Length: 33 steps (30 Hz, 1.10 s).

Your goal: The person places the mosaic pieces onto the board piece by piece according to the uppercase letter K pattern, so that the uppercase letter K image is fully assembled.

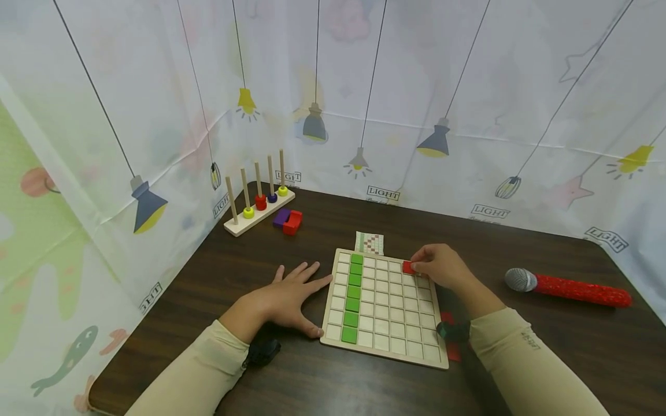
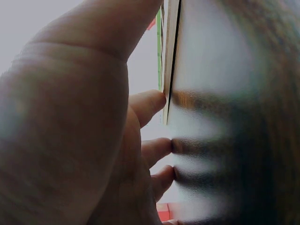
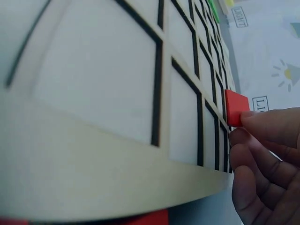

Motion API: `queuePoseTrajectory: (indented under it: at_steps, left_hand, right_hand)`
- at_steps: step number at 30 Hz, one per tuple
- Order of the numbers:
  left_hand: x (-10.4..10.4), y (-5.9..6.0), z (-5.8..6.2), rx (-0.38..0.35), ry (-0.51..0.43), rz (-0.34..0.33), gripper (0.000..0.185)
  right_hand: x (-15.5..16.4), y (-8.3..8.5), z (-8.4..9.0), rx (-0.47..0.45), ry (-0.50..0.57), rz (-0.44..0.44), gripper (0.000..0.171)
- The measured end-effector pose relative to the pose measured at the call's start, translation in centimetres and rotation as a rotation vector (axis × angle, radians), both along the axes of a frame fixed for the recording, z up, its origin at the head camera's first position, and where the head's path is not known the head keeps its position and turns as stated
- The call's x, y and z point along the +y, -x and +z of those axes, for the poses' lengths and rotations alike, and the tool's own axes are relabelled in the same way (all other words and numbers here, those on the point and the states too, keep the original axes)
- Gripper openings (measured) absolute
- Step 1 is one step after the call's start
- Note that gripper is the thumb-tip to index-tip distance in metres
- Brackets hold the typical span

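The person's right hand (image 1: 441,267) pinches a flat red square tile (image 1: 407,267) at the far row of a pale wooden gridded board (image 1: 398,330), near its right corner; the left hand (image 1: 283,301) lies spread, gripping nothing, touching the board's left edge; green square tiles (image 1: 352,305) line the second column from left.

Card (image 1: 370,243) behind board (image 1: 382,312), microphone (image 1: 572,288) to right
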<state>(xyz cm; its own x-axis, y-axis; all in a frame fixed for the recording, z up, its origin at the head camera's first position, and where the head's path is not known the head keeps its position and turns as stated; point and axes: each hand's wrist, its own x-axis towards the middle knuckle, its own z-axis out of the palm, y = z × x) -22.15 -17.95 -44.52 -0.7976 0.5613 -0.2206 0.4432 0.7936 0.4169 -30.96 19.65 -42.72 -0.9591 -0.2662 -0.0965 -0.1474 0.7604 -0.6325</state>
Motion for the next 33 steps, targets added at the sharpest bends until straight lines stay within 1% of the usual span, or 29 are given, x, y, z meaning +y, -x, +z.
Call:
queuePoseTrajectory:
  at_steps: [5,10,15,23,27,33]
  left_hand:
    - [0.0,0.1,-0.1,0.001,0.007,0.001,0.113]
    - [0.0,0.0,0.0,-0.002,-0.003,0.001,0.113]
    - [0.1,0.0,0.0,-0.005,0.004,0.004,0.113]
    - [0.1,0.0,0.2,-0.016,0.007,0.005,0.114]
    - [0.1,-0.1,0.4,-0.012,0.006,0.000,0.114]
    - [0.0,-0.2,0.4,-0.010,0.000,-0.002,0.114]
  right_hand:
    - [-0.1,0.1,-0.1,0.016,-0.044,0.007,0.020]
    - [-0.2,0.1,-0.2,0.022,-0.061,0.024,0.022]
    - [0.3,-0.1,-0.3,0.052,-0.089,0.040,0.022]
    - [1.5,-1.8,0.4,0.102,-0.117,0.079,0.018]
    - [2.1,-2.9,0.8,0.101,-0.127,0.078,0.017]
    - [3.1,-4.7,1.0,0.078,-0.119,0.080,0.021]
